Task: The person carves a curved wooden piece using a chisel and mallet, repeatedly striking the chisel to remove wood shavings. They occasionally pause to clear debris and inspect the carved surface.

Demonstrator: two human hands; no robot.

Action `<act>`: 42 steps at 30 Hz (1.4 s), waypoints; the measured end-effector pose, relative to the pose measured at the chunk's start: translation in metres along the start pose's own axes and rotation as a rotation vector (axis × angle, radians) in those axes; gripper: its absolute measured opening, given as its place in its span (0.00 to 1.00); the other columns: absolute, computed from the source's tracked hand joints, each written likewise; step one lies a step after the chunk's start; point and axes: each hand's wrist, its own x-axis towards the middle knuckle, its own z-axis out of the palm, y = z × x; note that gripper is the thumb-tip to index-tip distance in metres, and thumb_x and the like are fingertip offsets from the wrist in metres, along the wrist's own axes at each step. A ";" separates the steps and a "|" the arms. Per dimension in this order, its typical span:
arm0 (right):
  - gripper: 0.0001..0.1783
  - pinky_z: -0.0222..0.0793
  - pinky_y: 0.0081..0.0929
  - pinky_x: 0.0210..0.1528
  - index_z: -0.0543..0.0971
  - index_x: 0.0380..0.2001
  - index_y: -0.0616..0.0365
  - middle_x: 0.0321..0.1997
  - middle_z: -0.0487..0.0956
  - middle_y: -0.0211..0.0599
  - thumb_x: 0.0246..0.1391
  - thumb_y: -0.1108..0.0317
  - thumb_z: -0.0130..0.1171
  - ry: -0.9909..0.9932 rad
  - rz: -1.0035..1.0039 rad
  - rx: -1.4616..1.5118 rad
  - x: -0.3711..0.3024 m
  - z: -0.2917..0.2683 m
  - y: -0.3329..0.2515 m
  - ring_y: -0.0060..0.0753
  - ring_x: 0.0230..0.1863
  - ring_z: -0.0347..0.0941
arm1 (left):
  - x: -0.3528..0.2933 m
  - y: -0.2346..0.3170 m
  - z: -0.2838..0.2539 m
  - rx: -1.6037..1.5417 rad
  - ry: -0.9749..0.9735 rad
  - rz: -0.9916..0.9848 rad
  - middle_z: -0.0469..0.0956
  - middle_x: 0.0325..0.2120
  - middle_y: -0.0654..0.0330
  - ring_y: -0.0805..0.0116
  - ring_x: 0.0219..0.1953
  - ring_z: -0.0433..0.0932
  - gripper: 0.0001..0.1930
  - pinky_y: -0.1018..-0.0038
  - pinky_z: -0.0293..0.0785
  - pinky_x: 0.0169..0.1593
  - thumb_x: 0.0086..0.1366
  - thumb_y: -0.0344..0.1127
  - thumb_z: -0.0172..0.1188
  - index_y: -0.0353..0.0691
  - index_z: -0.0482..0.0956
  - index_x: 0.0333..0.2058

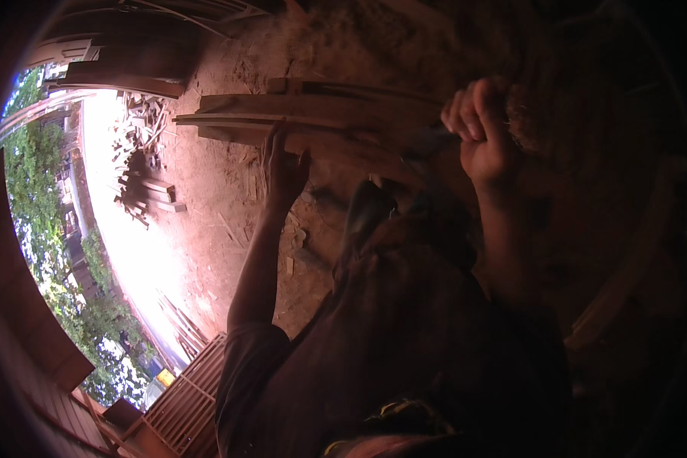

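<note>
Long wooden planks (313,114) lie stacked across a dirt floor in front of me. My left hand (282,164) presses down on the near edge of the front plank, fingers curled over it. My right hand (482,133) is raised to the right and closed around a dark tool (429,143); the tool's end points left toward the planks. What kind of tool it is stays unclear in the shadow. My dark shirt fills the lower middle of the view.
A pile of wood offcuts (141,156) lies on the sunlit ground to the left. A slatted wooden panel (191,393) stands at lower left, with trees (30,191) beyond. Wood chips litter the dirt floor (221,206). Dark boards (618,298) lean at right.
</note>
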 end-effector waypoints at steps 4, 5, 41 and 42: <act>0.17 0.59 0.27 0.29 0.68 0.30 0.50 0.18 0.60 0.20 0.81 0.65 0.50 -0.169 0.010 -0.149 0.018 0.041 0.020 0.19 0.20 0.56 | 0.021 -0.005 -0.003 0.161 -0.104 0.028 0.65 0.76 0.53 0.49 0.80 0.60 0.45 0.48 0.57 0.77 0.62 0.44 0.78 0.48 0.66 0.75; 0.17 0.60 0.27 0.28 0.68 0.31 0.50 0.18 0.60 0.20 0.81 0.65 0.50 -0.196 0.029 -0.216 0.023 0.049 0.022 0.20 0.19 0.56 | 0.026 -0.009 -0.002 0.152 -0.120 0.037 0.65 0.77 0.53 0.50 0.80 0.59 0.47 0.47 0.55 0.78 0.62 0.46 0.79 0.48 0.65 0.76; 0.21 0.81 0.43 0.35 0.81 0.26 0.56 0.27 0.80 0.39 0.70 0.53 0.60 -0.772 -0.362 -0.795 -0.041 0.161 0.127 0.41 0.28 0.81 | 0.028 -0.038 0.018 0.058 -0.167 0.070 0.71 0.67 0.60 0.56 0.76 0.62 0.42 0.48 0.45 0.77 0.54 0.46 0.81 0.50 0.71 0.67; 0.22 0.80 0.43 0.34 0.81 0.25 0.55 0.26 0.79 0.37 0.69 0.52 0.61 -0.742 -0.351 -0.828 -0.040 0.162 0.126 0.40 0.27 0.81 | 0.024 -0.039 0.017 0.061 -0.180 0.071 0.71 0.68 0.60 0.55 0.76 0.62 0.43 0.48 0.45 0.77 0.55 0.46 0.81 0.50 0.71 0.68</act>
